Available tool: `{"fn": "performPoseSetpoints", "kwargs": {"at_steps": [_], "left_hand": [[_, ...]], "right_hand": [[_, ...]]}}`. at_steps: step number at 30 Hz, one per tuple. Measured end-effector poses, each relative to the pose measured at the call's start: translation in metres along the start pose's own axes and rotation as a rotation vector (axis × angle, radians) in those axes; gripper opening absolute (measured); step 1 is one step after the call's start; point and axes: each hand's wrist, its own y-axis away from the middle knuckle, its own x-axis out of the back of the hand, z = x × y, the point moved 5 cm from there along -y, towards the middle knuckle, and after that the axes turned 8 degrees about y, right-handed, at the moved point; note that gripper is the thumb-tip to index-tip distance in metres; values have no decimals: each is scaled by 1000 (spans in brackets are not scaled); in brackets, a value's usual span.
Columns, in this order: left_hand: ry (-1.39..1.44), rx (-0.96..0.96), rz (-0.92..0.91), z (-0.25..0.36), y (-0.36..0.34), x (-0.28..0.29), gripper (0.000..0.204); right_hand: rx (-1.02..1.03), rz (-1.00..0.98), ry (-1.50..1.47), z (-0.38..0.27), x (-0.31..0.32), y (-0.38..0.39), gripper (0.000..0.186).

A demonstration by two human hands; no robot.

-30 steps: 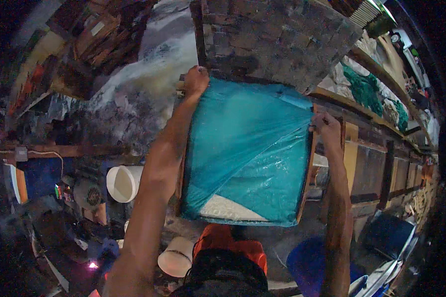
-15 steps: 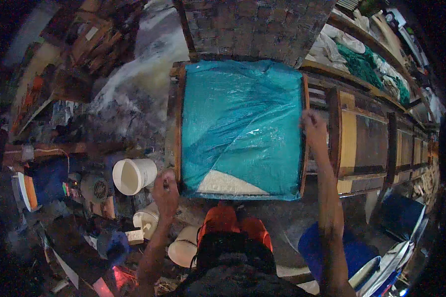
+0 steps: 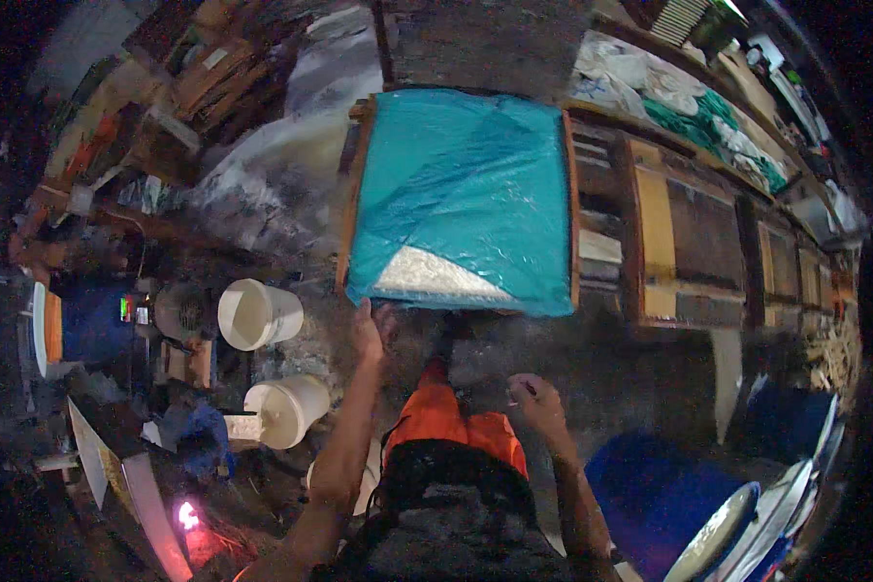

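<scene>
A teal plastic sheet [image 3: 475, 184] with wrinkles covers a wooden frame [image 3: 570, 213]. At its near edge, a pale, rough-looking triangular patch [image 3: 436, 275] shows where the sheet leaves it bare. My left hand [image 3: 373, 328] is at the near left corner of the sheet, fingers partly extended and apart; whether it touches the plastic is unclear. Nearer to me and right of my legs, my right hand [image 3: 537, 400] hangs in front of the frame with its fingers curled. What those fingers hold, if anything, is hidden.
Two white buckets [image 3: 260, 315] stand or lie on the left. A blue barrel-like container [image 3: 640, 495] is at the lower right. Wooden frames [image 3: 694, 228] line the right side, with white and green sacks [image 3: 694, 97] behind. A pink-red light [image 3: 189, 514] glows lower left.
My right hand has left the frame's right side and come down toward my body. My left hand has moved right, to the sheet's near corner. The covered frame sits higher in view.
</scene>
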Motion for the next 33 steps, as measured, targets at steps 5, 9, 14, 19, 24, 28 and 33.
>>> {"fn": "performPoseSetpoints", "kwargs": {"at_steps": [5,9,14,19,24,28,33], "left_hand": [[-886,-176,-97,10,13,22,58],[-924,-271,-147,34,44,17,55],[-903,-313,-453,49,28,73,51],[-773,77,-330,45,119,24,49],[-810,285,-216,67,138,42,47],[-797,266,-368,59,131,43,47],[-817,91,-312,56,90,37,39]], "right_hand": [[-39,7,30,37,-9,46,23],[-150,-92,-124,34,-20,54,25],[-358,-259,-475,44,-107,12,40],[-698,-106,-689,47,-157,-16,69],[-544,-609,-1115,5,-215,2,71],[-84,-607,-732,49,-212,32,55],[-44,-565,-147,-18,-173,77,46]]}}
